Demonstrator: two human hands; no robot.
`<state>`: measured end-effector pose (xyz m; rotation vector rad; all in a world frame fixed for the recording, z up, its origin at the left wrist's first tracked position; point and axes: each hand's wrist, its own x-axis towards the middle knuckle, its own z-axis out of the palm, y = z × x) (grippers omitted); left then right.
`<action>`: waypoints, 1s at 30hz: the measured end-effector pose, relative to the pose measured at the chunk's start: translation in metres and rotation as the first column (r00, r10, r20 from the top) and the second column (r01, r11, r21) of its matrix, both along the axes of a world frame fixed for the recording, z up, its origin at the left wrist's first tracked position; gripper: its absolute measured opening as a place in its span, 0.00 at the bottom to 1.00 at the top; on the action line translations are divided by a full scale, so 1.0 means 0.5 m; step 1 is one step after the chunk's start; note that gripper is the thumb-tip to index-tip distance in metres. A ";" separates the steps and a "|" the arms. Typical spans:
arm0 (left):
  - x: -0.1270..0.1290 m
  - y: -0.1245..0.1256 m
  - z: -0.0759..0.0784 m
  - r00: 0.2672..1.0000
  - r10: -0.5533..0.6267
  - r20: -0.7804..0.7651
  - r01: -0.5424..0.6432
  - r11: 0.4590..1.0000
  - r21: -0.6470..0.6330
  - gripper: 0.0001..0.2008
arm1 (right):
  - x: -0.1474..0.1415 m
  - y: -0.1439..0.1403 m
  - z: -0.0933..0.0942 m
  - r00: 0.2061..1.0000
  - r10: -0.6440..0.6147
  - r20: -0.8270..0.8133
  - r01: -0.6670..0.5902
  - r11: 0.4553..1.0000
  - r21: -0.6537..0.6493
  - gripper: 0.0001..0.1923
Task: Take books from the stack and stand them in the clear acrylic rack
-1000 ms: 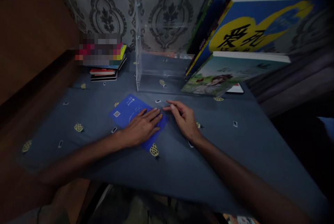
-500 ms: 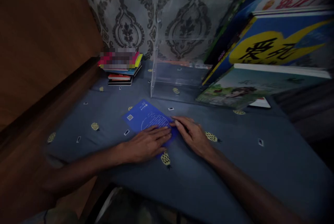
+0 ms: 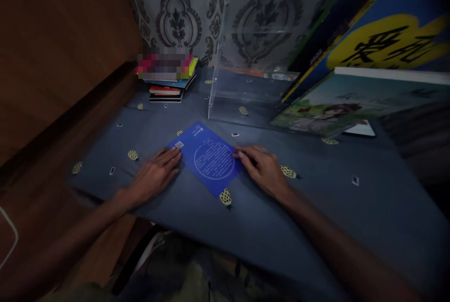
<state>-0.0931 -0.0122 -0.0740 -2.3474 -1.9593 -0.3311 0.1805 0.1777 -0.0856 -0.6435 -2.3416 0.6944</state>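
Note:
A blue printed sheet lies at a slant on the tablecloth, with a QR code at its left corner and white text inside a ring. My left hand rests palm down, its fingers stretched out and the fingertips at the sheet's left edge beside the code. At the right corner, my right hand pinches the edge between thumb and index finger, the other fingers curled under. Whether the sheet is a single leaf or a thin booklet, I cannot tell.
A stack of books stands at the back left. Behind the sheet is a clear acrylic rack, with several large picture books leaning at its right. The grey-blue cloth carries pineapple prints. A wooden panel borders the left side.
My left hand has slid left across the sheet to its left edge, uncovering the printed ring. My right hand stays at the right corner. The view has shifted slightly.

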 end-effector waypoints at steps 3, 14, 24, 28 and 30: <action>0.064 -0.019 0.000 0.990 -0.140 -0.008 0.140 0.990 0.013 0.22 | 0.001 0.000 -0.001 1.000 -0.011 0.012 0.012 1.000 -0.007 0.14; 0.199 0.044 0.018 0.920 -0.387 0.058 0.392 0.914 -0.110 0.22 | 0.003 -0.003 -0.001 1.000 -0.002 -0.001 0.002 1.000 -0.027 0.15; 0.088 0.215 0.011 0.979 -0.197 0.049 0.203 0.949 -0.242 0.25 | 0.003 -0.003 0.002 1.000 0.002 -0.001 -0.002 1.000 -0.018 0.16; 0.031 0.279 0.048 0.967 -0.239 0.091 0.256 0.909 -0.328 0.28 | 0.002 -0.004 0.001 1.000 -0.017 -0.007 0.017 1.000 -0.023 0.15; 0.019 0.306 0.070 0.958 -0.275 0.084 0.286 0.881 -0.377 0.28 | 0.002 -0.004 0.001 1.000 -0.017 -0.019 0.016 0.999 -0.028 0.15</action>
